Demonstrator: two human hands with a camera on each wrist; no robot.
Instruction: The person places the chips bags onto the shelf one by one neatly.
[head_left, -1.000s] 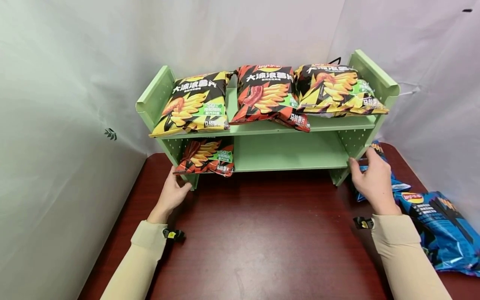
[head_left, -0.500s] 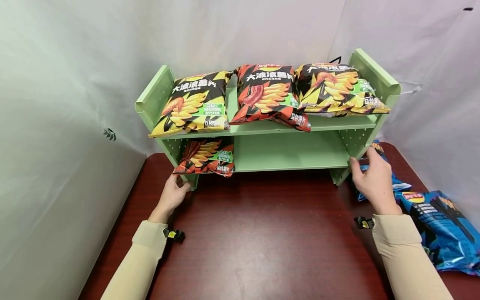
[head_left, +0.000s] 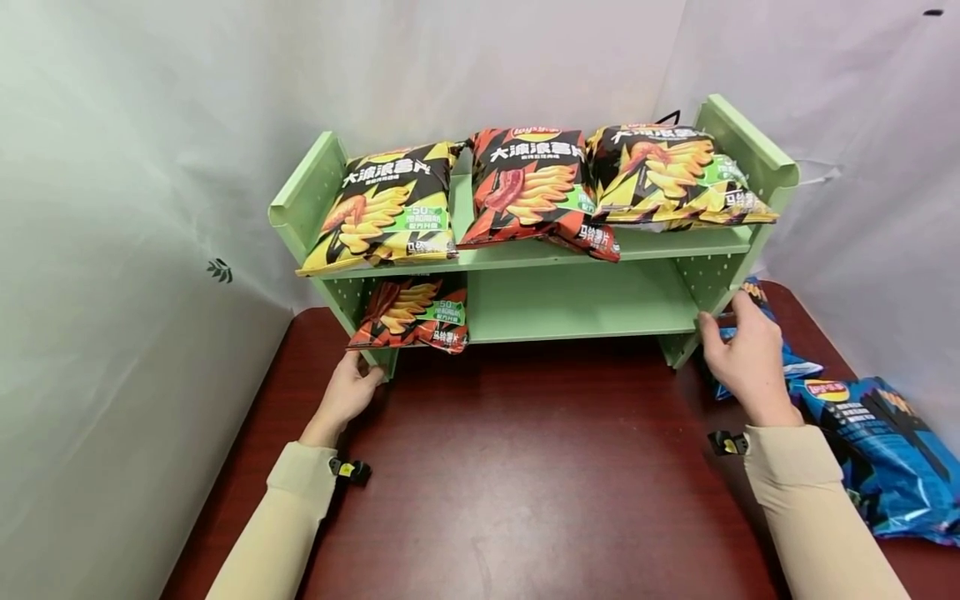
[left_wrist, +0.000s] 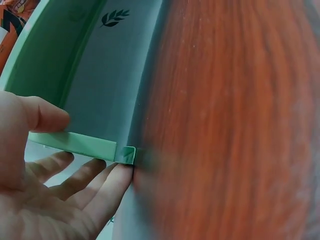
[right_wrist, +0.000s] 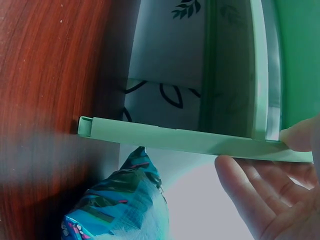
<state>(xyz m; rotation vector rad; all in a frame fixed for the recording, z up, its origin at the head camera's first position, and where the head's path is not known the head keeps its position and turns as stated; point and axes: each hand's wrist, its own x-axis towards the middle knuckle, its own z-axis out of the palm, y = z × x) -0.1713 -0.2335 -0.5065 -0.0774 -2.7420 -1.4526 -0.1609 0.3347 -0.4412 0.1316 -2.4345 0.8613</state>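
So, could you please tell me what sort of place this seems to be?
Probably a staged booth imitating a shop display: a green shelf unit bearing chip bags, a reddish table, and pale sheeting on three sides.

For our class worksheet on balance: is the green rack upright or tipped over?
Upright: the green rack has its upper shelf over its lower shelf, and chip bags rest on both.

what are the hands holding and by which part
The shelf: the left hand grips its left side panel near the bottom, the right hand its right side panel, higher up.
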